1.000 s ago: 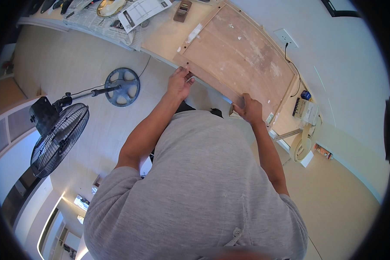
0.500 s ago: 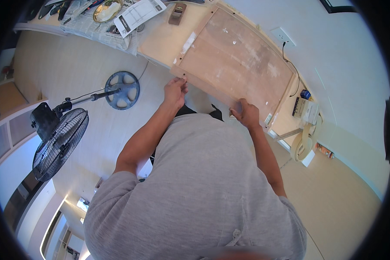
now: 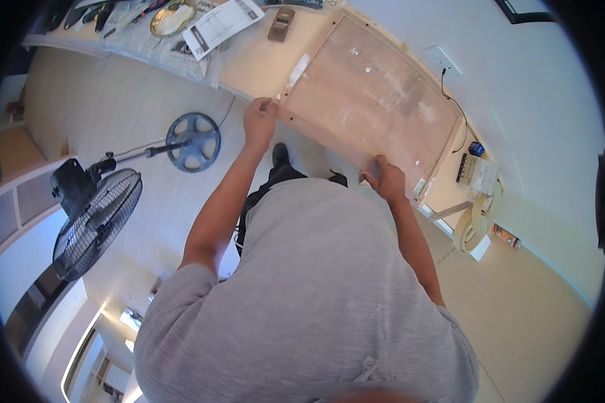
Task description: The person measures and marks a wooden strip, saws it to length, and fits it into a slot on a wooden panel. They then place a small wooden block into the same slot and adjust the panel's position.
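A framed wooden panel [image 3: 376, 91] lies on the workbench, its recessed face scuffed with white patches. At its near left corner is my left hand [image 3: 259, 122], fingers curled in against the corner; the fingertips are partly hidden. My right hand [image 3: 388, 180] grips the near edge further right, thumb and fingers closed about it. Small dark holes show along the frame. Just beyond the panel's left side, a small hand plane [image 3: 281, 25] rests on the bench.
A pedestal fan [image 3: 95, 221] stands at left on the pale floor. Papers [image 3: 223, 27], a round dish [image 3: 173, 18] and tools cover the bench's far left. Right of the panel are a coil of edging strip [image 3: 470, 228], a tube [image 3: 505, 236] and a wall socket [image 3: 442, 60] with a cable.
My left hand has moved left and away from me, from the near edge to the panel's left corner. The right hand keeps its hold on the near edge.
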### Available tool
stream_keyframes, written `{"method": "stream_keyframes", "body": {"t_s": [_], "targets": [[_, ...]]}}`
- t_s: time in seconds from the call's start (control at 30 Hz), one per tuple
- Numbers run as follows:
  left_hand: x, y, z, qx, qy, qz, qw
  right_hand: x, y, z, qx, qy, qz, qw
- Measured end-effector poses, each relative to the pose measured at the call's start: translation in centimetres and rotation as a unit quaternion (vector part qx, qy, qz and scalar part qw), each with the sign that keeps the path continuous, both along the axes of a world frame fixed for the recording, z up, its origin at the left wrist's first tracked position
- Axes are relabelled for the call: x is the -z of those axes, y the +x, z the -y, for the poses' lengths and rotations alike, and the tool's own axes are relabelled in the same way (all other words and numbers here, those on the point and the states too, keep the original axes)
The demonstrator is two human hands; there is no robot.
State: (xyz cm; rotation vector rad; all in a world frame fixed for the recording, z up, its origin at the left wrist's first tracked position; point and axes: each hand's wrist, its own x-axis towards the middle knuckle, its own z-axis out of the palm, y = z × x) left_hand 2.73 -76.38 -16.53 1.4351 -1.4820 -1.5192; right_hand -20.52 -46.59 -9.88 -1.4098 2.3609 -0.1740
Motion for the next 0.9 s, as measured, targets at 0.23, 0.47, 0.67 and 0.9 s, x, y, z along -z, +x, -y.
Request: {"method": "stream_keyframes", "body": {"t_s": [0.23, 0.47, 0.67, 0.9], "targets": [[-1.9, -1.5, 0.9, 0.119, -0.251, 0.222, 0.935, 0.3, -0.3, 0.0, -0.004, 0.013, -0.007, 1.000], [-3.0, -2.3, 3.6, 0.195, -0.240, 0.243, 0.919, -0.2, 0.5, -0.3, 0.035, 0.002, 0.010, 0.999], [-1.7, -3.4, 5.5, 0.212, -0.205, 0.235, 0.926, -0.9, 2.3, -2.1, 0.122, -0.055, 0.043, 0.990], [-0.7, -2.7, 5.2, 0.211, -0.239, 0.180, 0.931, 1.0, 5.4, -7.8, 0.290, -0.141, 0.050, 0.945]]}}
